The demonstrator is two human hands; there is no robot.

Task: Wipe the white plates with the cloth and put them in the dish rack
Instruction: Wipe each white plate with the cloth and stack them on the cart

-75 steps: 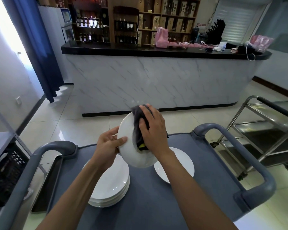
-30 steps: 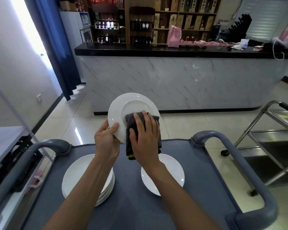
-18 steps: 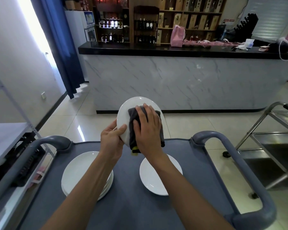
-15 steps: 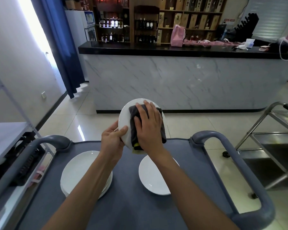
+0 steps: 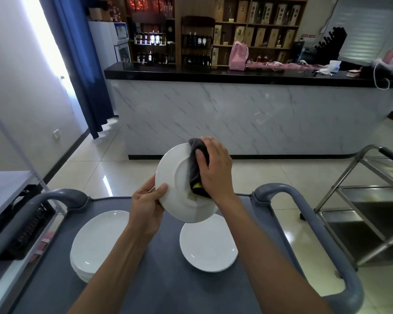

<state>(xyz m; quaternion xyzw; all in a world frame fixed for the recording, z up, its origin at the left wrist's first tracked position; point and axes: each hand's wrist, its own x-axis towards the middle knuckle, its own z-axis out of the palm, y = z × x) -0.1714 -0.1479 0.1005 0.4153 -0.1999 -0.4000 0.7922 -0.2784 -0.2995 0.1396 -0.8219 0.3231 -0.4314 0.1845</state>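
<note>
- No writing in the frame was legible.
- At frame centre, the left hand (image 5: 146, 208) gripped the tilted white plate (image 5: 179, 184) at its lower-left rim, thumb on its face.
- The right hand (image 5: 216, 171) pressed the grey cloth (image 5: 196, 164) against the plate's upper right, fingers curled over it.
- Below sat a plate stack (image 5: 93, 243) and a single plate (image 5: 208, 244) on the cart (image 5: 168, 288).

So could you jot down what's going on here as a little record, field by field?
held plate: white plate, tilted, lifted above the cart
left hand: left hand grips the plate's lower left rim
right hand: right hand presses the grey cloth on the plate
on cart: grey cart carries a plate stack and a single plate
dish rack: not identifiable
</note>
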